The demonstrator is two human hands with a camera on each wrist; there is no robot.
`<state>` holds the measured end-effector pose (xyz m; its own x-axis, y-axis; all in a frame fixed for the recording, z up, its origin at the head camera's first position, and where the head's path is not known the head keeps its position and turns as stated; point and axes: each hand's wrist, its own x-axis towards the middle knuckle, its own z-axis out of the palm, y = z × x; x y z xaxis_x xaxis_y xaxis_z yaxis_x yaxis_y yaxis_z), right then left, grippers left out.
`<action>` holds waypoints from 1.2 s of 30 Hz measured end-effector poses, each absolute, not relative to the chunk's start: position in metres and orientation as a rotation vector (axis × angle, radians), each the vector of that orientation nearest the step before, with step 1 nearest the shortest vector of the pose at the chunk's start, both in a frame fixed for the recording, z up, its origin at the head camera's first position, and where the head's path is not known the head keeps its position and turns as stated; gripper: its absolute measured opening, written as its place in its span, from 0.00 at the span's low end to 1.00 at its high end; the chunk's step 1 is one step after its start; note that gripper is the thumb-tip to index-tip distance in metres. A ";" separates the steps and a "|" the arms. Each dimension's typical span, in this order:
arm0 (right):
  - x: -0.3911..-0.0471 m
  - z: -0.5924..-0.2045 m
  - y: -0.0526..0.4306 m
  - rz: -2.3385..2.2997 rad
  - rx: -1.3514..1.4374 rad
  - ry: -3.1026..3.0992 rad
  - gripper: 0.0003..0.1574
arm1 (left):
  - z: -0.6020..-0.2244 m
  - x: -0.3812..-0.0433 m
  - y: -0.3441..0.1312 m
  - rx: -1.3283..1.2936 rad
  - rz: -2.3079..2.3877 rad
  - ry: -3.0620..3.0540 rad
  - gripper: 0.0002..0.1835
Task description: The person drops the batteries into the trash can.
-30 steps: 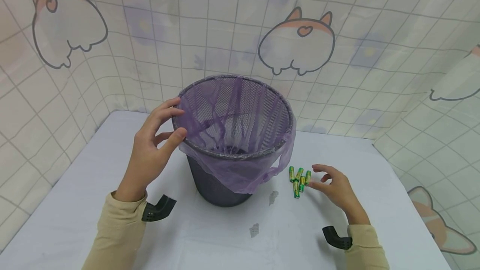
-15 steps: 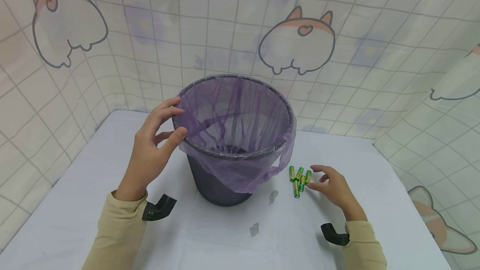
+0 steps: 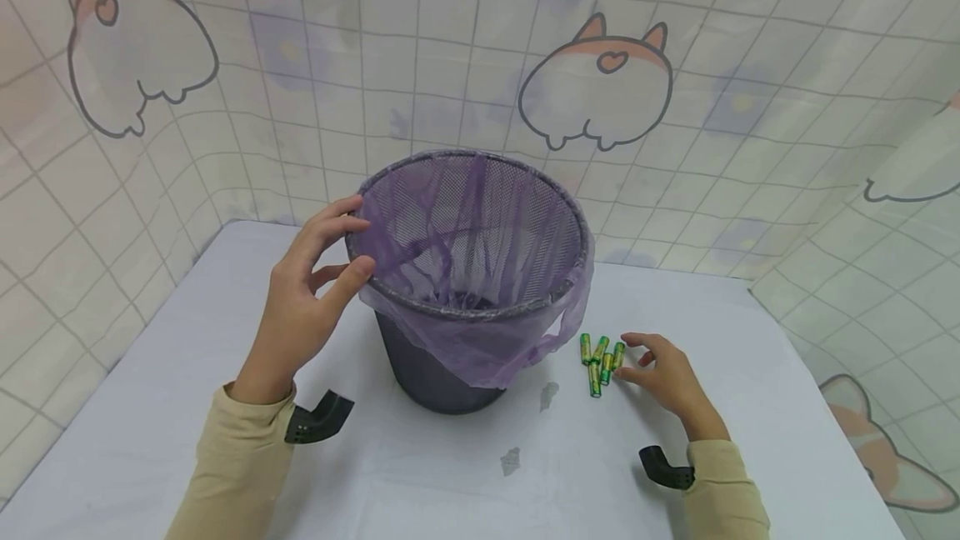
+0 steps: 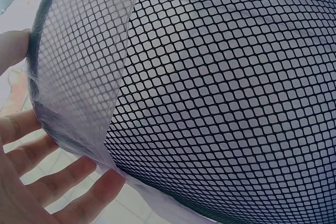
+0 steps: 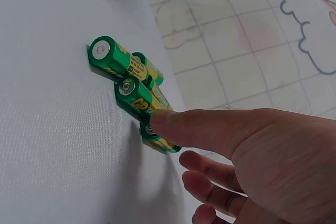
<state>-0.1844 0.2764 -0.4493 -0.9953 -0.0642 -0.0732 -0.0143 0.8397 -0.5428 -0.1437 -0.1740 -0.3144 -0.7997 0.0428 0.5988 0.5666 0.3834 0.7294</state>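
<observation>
A dark mesh waste bin (image 3: 408, 357) stands on the table, lined with a translucent purple bin bag (image 3: 480, 352) folded over its rim. My left hand (image 3: 303, 294) rests its fingertips and thumb against the bin's left rim; in the left wrist view the fingers (image 4: 68, 177) look extended along the bagged edge. Right of the bin lie several green-and-yellow batteries (image 3: 595, 377) in a loose cluster. My right hand (image 3: 667, 377) is beside the rightmost battery (image 3: 618, 352). Its thumb (image 5: 194, 129) overlaps the nearest batteries in the right wrist view, while the other fingers stay apart from them.
A white cloth covers the table (image 3: 420, 482), with two small grey patches (image 3: 510, 462) in front of the bin. Behind and at both sides hangs a tiled-pattern curtain (image 3: 442, 65) with cartoon animals. A black wrist mount (image 3: 318, 417) sticks out from each sleeve.
My right hand has shifted slightly left beside the batteries. The left hand stays at the bin's rim, and the batteries show no clear movement.
</observation>
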 end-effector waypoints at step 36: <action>-0.183 -0.456 0.277 -0.873 -0.038 2.955 0.34 | -0.314 -0.143 -0.173 -0.548 -1.434 -2.135 0.21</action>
